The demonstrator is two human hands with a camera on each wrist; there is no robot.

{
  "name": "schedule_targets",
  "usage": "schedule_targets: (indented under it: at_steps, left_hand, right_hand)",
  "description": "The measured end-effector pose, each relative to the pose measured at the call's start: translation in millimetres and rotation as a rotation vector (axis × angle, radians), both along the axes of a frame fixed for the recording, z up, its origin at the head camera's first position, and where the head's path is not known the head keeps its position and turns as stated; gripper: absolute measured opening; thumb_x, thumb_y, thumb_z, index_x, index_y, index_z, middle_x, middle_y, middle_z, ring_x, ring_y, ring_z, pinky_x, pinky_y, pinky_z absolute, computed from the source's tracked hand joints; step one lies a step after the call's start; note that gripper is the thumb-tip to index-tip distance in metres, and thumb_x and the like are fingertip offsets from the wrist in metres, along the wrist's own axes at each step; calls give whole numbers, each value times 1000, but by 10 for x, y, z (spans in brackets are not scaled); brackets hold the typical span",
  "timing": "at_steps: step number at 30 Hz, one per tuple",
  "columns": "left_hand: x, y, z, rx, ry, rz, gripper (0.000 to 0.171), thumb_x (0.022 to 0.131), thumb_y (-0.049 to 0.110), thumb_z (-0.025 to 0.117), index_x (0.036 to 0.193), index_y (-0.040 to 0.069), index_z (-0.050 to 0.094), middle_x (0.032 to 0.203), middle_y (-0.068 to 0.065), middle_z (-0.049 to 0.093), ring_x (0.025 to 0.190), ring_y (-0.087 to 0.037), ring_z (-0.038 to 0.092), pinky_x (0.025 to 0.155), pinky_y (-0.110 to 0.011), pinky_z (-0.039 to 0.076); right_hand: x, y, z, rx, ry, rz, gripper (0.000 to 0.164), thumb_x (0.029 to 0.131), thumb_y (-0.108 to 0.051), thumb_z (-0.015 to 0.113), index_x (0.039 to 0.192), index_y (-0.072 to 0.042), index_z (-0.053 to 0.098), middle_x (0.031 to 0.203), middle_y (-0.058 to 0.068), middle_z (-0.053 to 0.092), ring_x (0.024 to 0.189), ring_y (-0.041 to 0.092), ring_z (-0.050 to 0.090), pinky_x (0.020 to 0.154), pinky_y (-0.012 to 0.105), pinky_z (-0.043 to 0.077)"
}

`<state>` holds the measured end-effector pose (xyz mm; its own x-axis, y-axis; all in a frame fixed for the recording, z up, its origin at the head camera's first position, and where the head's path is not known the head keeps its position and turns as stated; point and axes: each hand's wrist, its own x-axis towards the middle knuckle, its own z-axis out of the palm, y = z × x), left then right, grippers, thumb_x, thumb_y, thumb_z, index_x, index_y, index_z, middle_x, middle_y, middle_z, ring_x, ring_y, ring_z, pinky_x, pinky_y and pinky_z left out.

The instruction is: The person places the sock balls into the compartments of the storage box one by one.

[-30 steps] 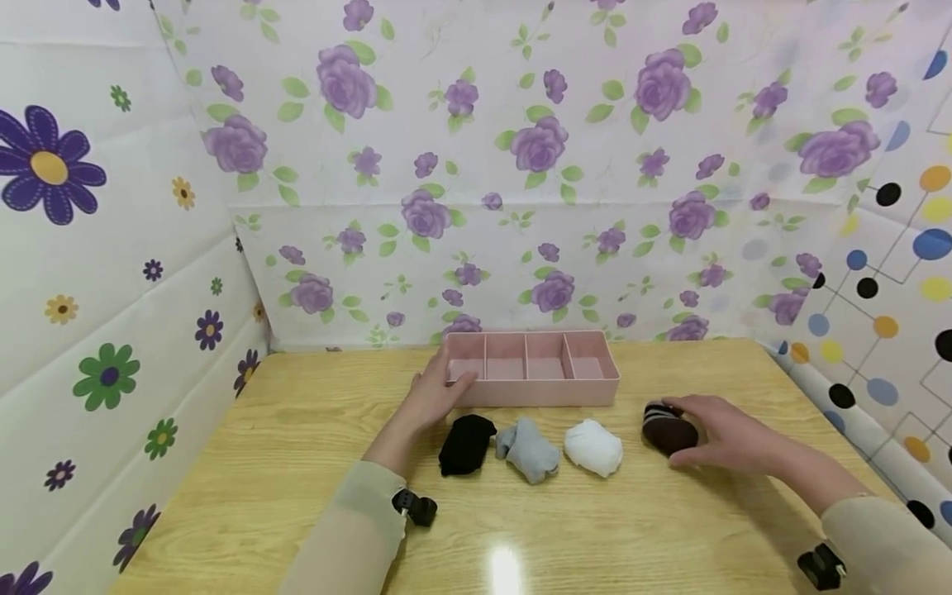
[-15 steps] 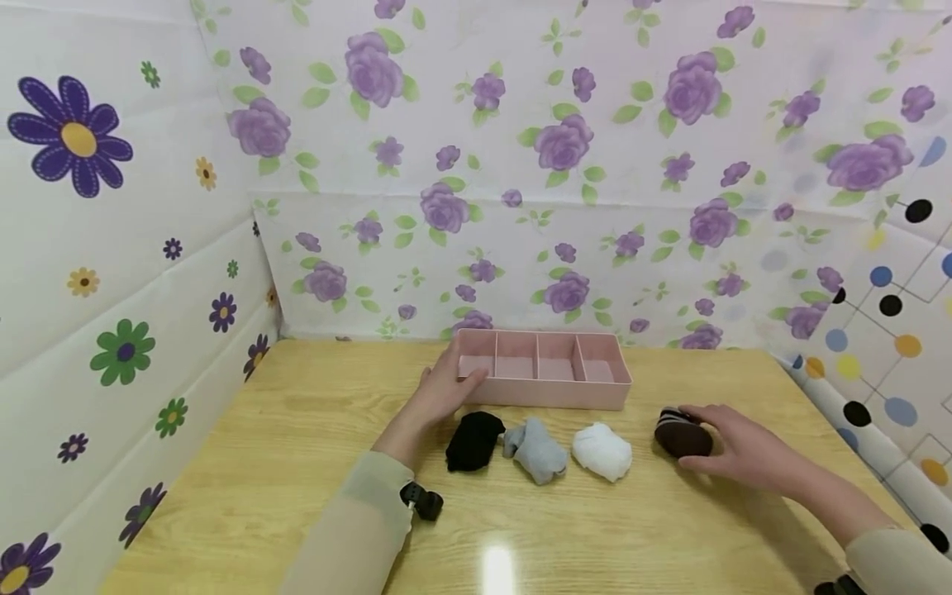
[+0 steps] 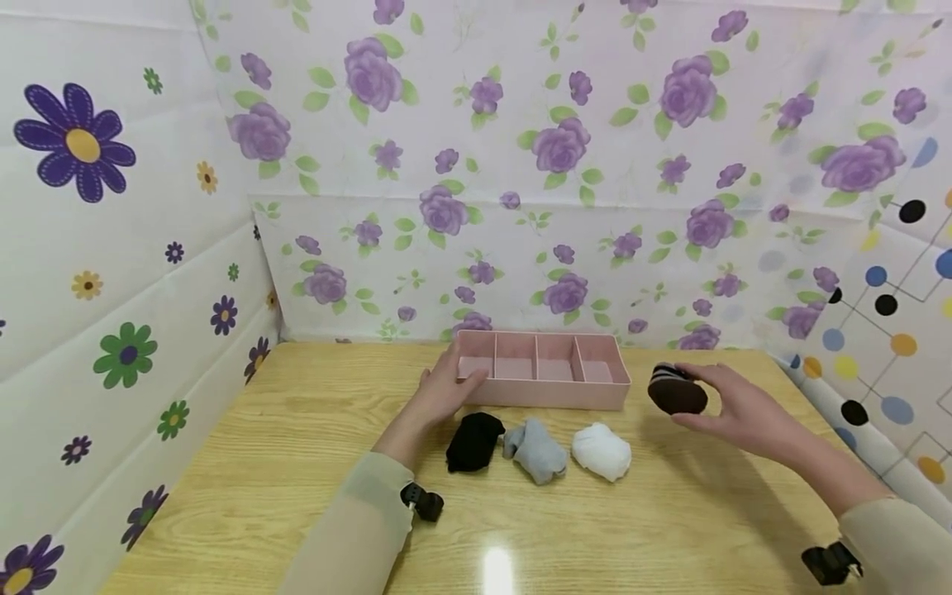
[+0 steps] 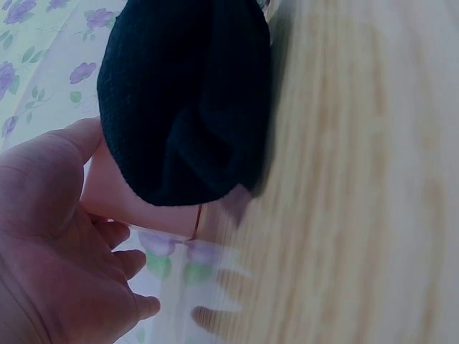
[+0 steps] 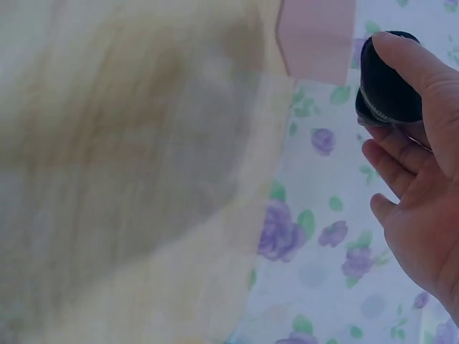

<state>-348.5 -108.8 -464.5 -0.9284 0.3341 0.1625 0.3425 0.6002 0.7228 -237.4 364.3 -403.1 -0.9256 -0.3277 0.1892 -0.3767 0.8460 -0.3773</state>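
Observation:
My right hand (image 3: 744, 409) pinches a dark brown rolled-up sock (image 3: 677, 395) with grey stripes between thumb and fingers; it is raised above the table, right of the pink box. The right wrist view shows the sock (image 5: 391, 82) dark between thumb and fingertips. At the left end of the pink four-compartment box (image 3: 550, 394), my left hand (image 3: 439, 392) grips the corner, thumb over the front rim. Before the box lie a black sock bundle (image 3: 474, 442), a grey one (image 3: 537, 452) and a white one (image 3: 602, 452). The black bundle (image 4: 186, 100) fills much of the left wrist view.
The box's compartments are bare inside. It stands near the back edge of the wooden table (image 3: 297, 463), before a flowered backdrop (image 3: 416, 273). Patterned sheets hang at the left and right sides.
My right hand has lifted the brown sock off the table and brought it up towards the box's level. The left hand stays at the box; the head view shifted slightly earlier.

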Motion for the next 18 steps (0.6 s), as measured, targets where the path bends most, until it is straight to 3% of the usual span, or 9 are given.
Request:
schedule_targets:
  at_steps: [5, 8, 15, 18]
  left_hand:
    - [-70, 1, -61, 26, -17, 6, 99, 111, 54, 60, 176, -1, 8, 180, -25, 18, 166, -45, 20, 126, -79, 1]
    - [-155, -4, -161, 19, -11, 11, 100, 112, 56, 59, 177, 2, 6, 181, -23, 17, 166, -44, 20, 126, -79, 0]
    - [-139, 5, -133, 28, -19, 8, 102, 111, 57, 59, 176, 0, 6, 180, -27, 18, 165, -47, 19, 125, -79, -1]
    - [-214, 2, -242, 20, -4, 13, 103, 111, 61, 57, 177, 3, 4, 181, -24, 18, 165, -46, 20, 126, -78, -1]
  right_hand:
    - [-116, -117, 89, -20, 5, -8, 90, 100, -48, 84, 165, 1, 46, 157, 31, 54, 142, 55, 51, 104, 73, 48]
    - [-210, -208, 135, -25, 5, -1, 90, 101, -47, 83, 166, 2, 45, 158, 30, 54, 143, 54, 51, 107, 72, 48]
    - [-433, -408, 204, -23, 5, 23, 89, 101, -43, 84, 166, 2, 44, 161, 29, 53, 146, 54, 49, 112, 73, 44]
    - [-508, -464, 226, -21, 1, 25, 87, 102, -39, 84, 167, 2, 43, 161, 30, 52, 148, 55, 46, 113, 73, 43]
